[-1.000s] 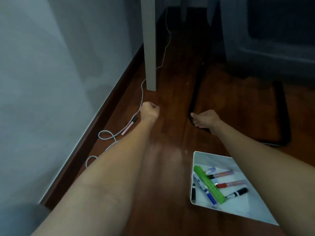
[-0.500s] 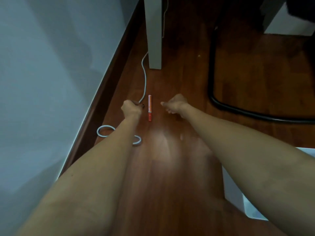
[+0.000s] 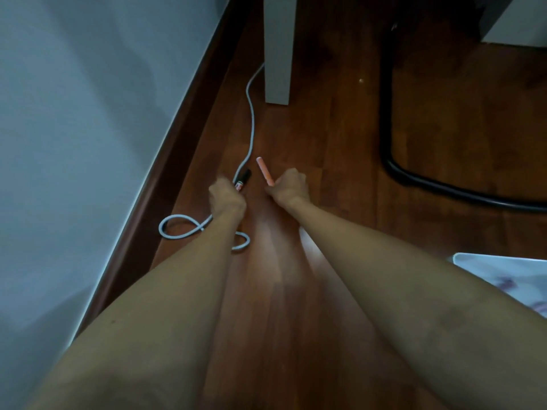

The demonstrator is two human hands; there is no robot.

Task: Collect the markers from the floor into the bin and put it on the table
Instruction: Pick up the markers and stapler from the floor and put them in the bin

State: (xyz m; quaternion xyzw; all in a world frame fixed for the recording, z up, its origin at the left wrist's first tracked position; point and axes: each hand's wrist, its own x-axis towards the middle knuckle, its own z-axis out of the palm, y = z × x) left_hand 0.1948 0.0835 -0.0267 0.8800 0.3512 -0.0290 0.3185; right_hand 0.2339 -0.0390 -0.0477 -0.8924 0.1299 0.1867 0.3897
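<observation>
Floor (image 3: 340, 149): it was dark red-brown wood, shiny under the arms.
Wall (image 3: 88, 113): it was pale grey, far to the left of the hands.
Baseboard (image 3: 177, 149): it was a brown strip under the wall.
Table leg (image 3: 278, 48): it stood grey, beyond the hands.
Cable (image 3: 251, 113): it lay grey and looped by the left arm.
Black tube (image 3: 393, 161): it curved off to the right.

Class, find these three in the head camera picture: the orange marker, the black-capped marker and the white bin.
orange marker (image 3: 264, 170): head view, on its barrel above the right hand.
black-capped marker (image 3: 244, 175): head view, on its black cap.
white bin (image 3: 485, 257): head view, on its far rim.
</observation>
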